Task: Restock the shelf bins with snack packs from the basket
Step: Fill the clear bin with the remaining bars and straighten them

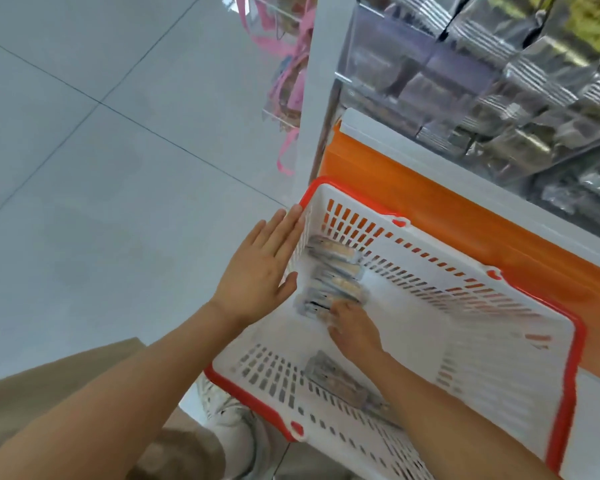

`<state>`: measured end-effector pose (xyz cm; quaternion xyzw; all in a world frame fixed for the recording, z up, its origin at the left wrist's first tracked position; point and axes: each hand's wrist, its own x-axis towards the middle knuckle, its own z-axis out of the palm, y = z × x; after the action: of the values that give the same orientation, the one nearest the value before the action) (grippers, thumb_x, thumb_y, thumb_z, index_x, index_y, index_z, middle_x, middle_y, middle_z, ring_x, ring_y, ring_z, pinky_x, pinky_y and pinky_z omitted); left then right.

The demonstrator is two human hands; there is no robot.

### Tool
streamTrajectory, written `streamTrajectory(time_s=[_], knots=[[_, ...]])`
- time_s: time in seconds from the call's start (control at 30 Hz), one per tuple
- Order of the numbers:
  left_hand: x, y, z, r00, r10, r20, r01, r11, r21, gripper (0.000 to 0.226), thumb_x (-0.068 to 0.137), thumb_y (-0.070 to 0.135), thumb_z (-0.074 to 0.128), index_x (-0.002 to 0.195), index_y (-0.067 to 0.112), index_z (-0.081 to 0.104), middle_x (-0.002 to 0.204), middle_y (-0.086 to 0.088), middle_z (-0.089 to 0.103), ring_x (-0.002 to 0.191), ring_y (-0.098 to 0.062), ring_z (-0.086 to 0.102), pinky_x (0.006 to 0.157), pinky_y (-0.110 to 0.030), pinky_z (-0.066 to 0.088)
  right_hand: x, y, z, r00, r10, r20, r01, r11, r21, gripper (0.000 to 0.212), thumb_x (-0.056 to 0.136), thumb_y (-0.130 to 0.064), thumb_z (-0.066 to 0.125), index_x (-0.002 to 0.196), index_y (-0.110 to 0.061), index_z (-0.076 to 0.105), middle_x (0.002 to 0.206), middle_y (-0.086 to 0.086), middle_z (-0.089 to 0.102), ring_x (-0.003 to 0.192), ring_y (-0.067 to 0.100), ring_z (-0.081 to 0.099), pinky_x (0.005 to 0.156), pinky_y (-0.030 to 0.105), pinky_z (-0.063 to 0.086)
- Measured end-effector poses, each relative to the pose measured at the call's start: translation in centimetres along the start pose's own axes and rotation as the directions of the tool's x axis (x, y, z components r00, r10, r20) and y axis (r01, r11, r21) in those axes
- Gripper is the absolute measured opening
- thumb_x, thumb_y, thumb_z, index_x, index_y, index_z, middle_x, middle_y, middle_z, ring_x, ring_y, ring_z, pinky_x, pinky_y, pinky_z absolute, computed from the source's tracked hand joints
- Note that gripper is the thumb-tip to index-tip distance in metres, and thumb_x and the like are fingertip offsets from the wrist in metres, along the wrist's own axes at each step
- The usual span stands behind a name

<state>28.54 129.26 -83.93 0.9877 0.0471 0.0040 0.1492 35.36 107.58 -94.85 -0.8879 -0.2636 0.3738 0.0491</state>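
A shop aisle: clear shelf bins (pixel 465 74) of packaged snacks, red-rimmed shopping basket (pixel 565 393), tiled floor (pixel 101 168).

Pale grey tiled floor (pixel 101 150), white shelf unit (pixel 430 157) with orange panel (pixel 413 209)
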Motion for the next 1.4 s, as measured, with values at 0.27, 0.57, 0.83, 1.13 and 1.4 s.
streamTrajectory(time_s=[0.27, 0.57, 0.83, 1.13, 1.4], knots=[[0.1, 0.2, 0.0, 1.0, -0.014, -0.008, 0.014, 1.0, -0.022, 0.067, 0.099, 0.041, 0.034, 0.155, 0.009, 0.019, 0.163, -0.009, 0.016, 0.15, -0.026, 0.019, 0.117, -0.049, 0.029, 0.5, -0.3, 1.3, 0.996, 0.039, -0.076, -0.049, 0.989, -0.14, 0.044, 0.089, -0.016, 0.059, 0.132, -0.018, 0.048, 0.134, 0.006, 0.049, 0.121, 0.023, 0.049, 0.081, 0.034, 0.048], [0.0, 0.3, 0.2, 1.0, -0.011, -0.006, 0.011, 0.999, 0.033, 0.08, 0.095, 0.036, 0.057, 0.157, 0.011, 0.014, 0.164, -0.008, 0.011, 0.15, -0.026, 0.014, 0.12, -0.046, 0.022, -2.1, 0.6, -2.9, 0.989, -0.067, -0.13, 0.081, 0.991, 0.109, 0.038, 0.08, -0.023, 0.069, 0.114, -0.014, 0.056, 0.121, 0.004, 0.05, 0.109, 0.023, 0.05, 0.085, 0.031, 0.045], [0.3, 2.0, -0.8, 0.999, -0.031, 0.04, 0.022, 0.975, 0.222, 0.074, 0.099, 0.042, 0.039, 0.155, 0.009, 0.003, 0.163, -0.011, -0.001, 0.151, -0.03, -0.001, 0.123, -0.048, 0.005, -7.7, 0.8, -9.5, 0.929, -0.128, -0.347, 0.222, 0.944, 0.246, 0.031, 0.081, -0.017, 0.065, 0.111, -0.014, 0.066, 0.1, -0.004, 0.056, 0.094, 0.018, 0.055, 0.079, 0.031, 0.046], [2.7, 10.7, -3.5, 0.942, 0.332, 0.048, -0.315, 0.924, -0.216, 0.037, 0.096, 0.034, 0.053, 0.129, 0.017, 0.06, 0.114, -0.003, 0.065, 0.102, -0.021, 0.057, 0.093, -0.04, 0.045, -15.7, 0.5, -16.8, 0.833, -0.121, -0.539, 0.367, 0.851, 0.376, 0.043, 0.082, -0.015, 0.071, 0.122, -0.024, 0.056, 0.1, -0.006, 0.061, 0.095, 0.008, 0.057, 0.084, 0.026, 0.048], [3.1, 16.9, -8.4, 0.994, 0.105, 0.029, -0.034, 0.551, -0.834, 0.012, 0.1, 0.019, 0.053, 0.106, 0.024, 0.062, 0.086, 0.004, 0.065, 0.075, -0.002, 0.06, 0.07, -0.018, 0.046, -21.0, 1.5, -19.8, 0.646, 0.037, -0.762, 0.503, 0.73, 0.462, 0.068, 0.082, -0.022, 0.077, 0.138, -0.019, 0.04, 0.127, -0.003, 0.055, 0.111, 0.01, 0.056, 0.086, 0.027, 0.049]])
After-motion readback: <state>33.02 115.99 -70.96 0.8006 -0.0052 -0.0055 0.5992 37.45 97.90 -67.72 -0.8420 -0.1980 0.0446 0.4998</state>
